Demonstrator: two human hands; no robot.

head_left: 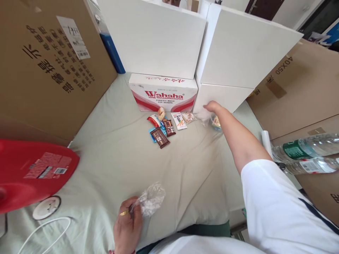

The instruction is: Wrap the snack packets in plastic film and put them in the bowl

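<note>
My left hand (128, 224), with a gold ring, is closed on a crumpled clear plastic bag (152, 199) near the front edge. Far to the right my right hand (213, 106) reaches out with fingers bent downward. Blurred clear plastic (203, 116) lies just under its fingers; whether they grip it I cannot tell. Beside that wrist is a small clear tub (216, 121), partly hidden by the forearm. Left of the plastic sit a beige packet (188, 117) and a white snack packet (178, 120). Dark brown packets (160, 137) lie over blue and red wrappers, with a round bread-like piece (161, 113) behind.
A Wahaha carton (164, 93) and white boxes (225, 46) stand at the back. Large cardboard boxes (47, 106) flank both sides. At left are a red container (34, 173), a white disc (47, 207) and a cable (50, 224); water bottles (312, 146) are at right.
</note>
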